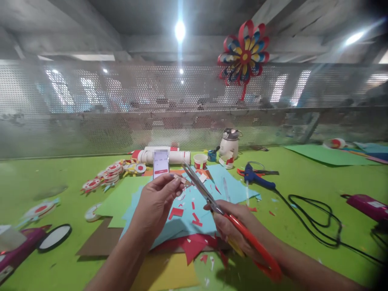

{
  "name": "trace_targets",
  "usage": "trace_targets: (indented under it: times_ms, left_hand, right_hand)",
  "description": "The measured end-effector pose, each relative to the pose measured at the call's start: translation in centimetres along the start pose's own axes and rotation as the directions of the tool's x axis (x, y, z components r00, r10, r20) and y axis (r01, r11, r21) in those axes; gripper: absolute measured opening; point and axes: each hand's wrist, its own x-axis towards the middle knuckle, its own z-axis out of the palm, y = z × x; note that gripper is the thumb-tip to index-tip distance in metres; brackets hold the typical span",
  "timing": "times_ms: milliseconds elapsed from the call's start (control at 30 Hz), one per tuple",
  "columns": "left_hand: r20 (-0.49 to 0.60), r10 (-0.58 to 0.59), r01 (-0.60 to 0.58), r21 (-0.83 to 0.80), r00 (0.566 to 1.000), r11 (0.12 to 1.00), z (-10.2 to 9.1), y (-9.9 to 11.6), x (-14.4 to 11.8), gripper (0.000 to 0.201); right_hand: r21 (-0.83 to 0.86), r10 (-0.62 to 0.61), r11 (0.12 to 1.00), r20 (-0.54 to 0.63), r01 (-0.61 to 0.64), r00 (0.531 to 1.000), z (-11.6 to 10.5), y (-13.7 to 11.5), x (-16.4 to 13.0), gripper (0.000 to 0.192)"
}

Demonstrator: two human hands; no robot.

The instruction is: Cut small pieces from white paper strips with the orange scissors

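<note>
— What do we have in our hands?

— Our left hand (157, 202) pinches a small strip of paper (181, 178) by its fingertips. Our right hand (233, 224) is closed around the red-handled steel scissors (212, 200).

— Where does the strip sit?

— Between both hands, at the scissors' tips, above the light-blue paper sheet (182, 218) on the green table (303, 190).

Table (303, 190): paper sheets (182, 218) at centre, stacked; phone (161, 163) propped behind them; tubes (165, 155) behind phone; paper discs (106, 176) to left; glue gun (257, 178) to right, its cable (315, 218) trailing rightward; pinwheel (244, 54) above on mesh wall (91, 109).
</note>
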Motion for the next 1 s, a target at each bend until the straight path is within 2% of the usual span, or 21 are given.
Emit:
trace_targets:
  times_ms: [167, 300, 433, 600, 733, 1000]
  left_hand:
    - [-0.131, -0.051, 0.049, -0.014, 0.99, 0.999, 0.5, -0.1, -0.4, 0.016]
    - [-0.183, -0.076, 0.07, -0.038, 0.98, 0.997, 0.6, -0.1, -0.6, 0.015]
    - [-0.201, -0.094, 0.089, -0.032, 0.975, 0.996, 0.8, -0.2, -0.8, 0.015]
    - [-0.195, -0.095, 0.092, -0.024, 0.976, 0.996, 0.9, -0.3, -0.8, 0.015]
    - [-0.192, -0.103, 0.1, -0.026, 0.976, 0.995, 1.0, -0.3, -0.9, 0.015]
    - [-0.193, -0.071, 0.082, 0.051, 0.979, 0.995, 1.0, -0.2, -1.1, 0.014]
  right_hand:
    - [-0.028, 0.034, 0.999, 0.026, -0.034, 0.999, 0.2, -0.4, -0.3, 0.044]
    - [-0.1, -0.02, 0.995, 0.007, 0.021, 1.0, 0.1, -0.8, -0.3, 0.038]
    - [-0.124, -0.033, 0.992, 0.022, 0.036, 0.999, 0.2, -0.8, -0.3, 0.036]
    - [-0.076, -0.054, 0.995, 0.048, 0.057, 0.997, 0.4, -0.5, -0.3, 0.035]
    - [-0.098, -0.085, 0.991, 0.03, 0.088, 0.996, 0.3, -0.5, -0.3, 0.033]
    - [-0.159, -0.044, 0.986, 0.028, 0.048, 0.999, 0.0, -0.8, -0.1, 0.035]
